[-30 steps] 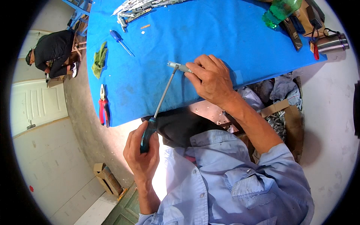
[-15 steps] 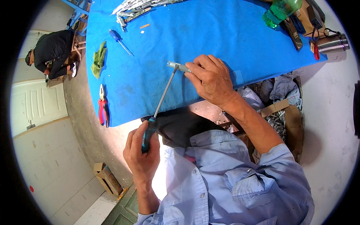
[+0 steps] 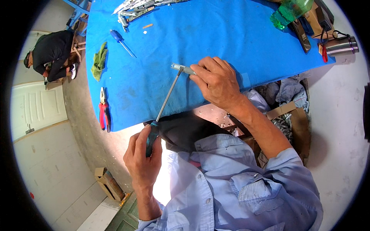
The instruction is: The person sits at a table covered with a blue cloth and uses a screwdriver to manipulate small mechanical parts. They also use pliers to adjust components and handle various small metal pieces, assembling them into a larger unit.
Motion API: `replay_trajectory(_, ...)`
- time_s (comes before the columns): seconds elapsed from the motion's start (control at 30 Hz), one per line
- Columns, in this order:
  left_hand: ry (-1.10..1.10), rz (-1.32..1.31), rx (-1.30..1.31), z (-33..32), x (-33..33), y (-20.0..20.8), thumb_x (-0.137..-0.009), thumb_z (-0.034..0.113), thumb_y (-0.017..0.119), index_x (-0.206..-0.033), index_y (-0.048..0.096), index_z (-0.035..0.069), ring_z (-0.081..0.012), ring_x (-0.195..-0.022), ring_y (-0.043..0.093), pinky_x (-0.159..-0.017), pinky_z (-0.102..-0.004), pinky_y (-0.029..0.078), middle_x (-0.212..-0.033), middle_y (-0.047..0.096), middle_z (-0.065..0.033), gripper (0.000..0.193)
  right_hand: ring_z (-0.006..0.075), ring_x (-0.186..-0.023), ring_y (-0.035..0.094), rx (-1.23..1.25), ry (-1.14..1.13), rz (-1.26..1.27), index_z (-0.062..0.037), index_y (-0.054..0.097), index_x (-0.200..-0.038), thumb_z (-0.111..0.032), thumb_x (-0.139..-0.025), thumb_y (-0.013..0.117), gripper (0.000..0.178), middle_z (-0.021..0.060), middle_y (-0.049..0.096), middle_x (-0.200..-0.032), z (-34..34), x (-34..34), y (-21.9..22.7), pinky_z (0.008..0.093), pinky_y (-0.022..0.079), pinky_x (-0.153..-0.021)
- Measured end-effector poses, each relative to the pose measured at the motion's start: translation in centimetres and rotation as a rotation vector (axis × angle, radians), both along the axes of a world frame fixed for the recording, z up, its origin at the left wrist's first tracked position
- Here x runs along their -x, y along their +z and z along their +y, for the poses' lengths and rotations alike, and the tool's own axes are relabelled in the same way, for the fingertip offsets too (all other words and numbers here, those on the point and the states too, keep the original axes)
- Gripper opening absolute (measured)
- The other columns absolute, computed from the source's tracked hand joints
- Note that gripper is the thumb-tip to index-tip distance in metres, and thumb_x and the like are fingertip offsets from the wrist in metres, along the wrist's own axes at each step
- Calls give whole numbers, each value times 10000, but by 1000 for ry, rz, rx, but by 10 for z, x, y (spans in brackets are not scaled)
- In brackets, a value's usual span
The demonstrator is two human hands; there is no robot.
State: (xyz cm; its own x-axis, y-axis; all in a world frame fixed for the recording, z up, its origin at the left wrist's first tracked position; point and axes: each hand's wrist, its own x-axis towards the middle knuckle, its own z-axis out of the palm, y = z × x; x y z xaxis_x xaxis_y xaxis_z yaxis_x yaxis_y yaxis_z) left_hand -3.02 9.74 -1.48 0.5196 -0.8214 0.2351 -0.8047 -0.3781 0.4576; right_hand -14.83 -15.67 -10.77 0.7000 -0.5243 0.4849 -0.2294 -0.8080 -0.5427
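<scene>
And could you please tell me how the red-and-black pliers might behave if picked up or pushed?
The pliers lie flat, so they would probably slide rather than roll. Their metallic head suggests some heft for their size. Being near the edge of the blue table, they could drop if pushed outward.

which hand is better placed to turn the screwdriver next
Probably the left hand: it grips the screwdriver by its handle, while the right hand is taken up holding the small grey part at the screwdriver's tip.
</scene>
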Motion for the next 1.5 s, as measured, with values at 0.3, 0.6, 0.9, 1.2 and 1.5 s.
replay_trajectory(0.3,2,44,-35,0,-5,-1,-836,-39,802,-1254,717,23,-232,-816,756,-684,-329,585,-970,751,-150,431,228,-871,598,11,15,17,-59,732,-1036,-158,-867,816,213,30,612,-937,-2,-1,0,396,485,-746)
replay_trajectory(0.6,-18,79,-42,0,-16,-3,-874,-36,789,-1236,738,9,-207,-832,761,-725,-330,590,-990,782,-150,369,259,-889,599,4,50,23,-45,709,-1055,-130,-856,806,238,53,610,-961,-2,-2,0,402,507,-775)
replay_trajectory(0.9,143,496,-36,7,-28,1,-937,103,770,-1233,735,-36,-90,-688,639,-591,-238,464,-834,731,-61,329,264,-896,604,12,70,46,-46,702,-1034,-103,-853,795,211,59,614,-962,0,0,4,406,512,-774)
replay_trajectory(1.2,241,1000,105,8,-28,-6,-1021,186,725,-1271,699,-62,-46,-595,548,-506,-200,385,-810,699,-57,354,266,-909,611,46,63,17,-59,720,-1040,-129,-877,780,187,54,628,-973,0,0,1,410,515,-775)
replay_trajectory(1.5,115,290,-43,6,-3,5,-988,143,761,-1280,719,-23,-72,-742,644,-623,-246,509,-909,751,-64,339,262,-915,609,19,56,-4,-79,732,-1052,-155,-890,774,183,45,628,-968,1,2,-3,416,513,-788)
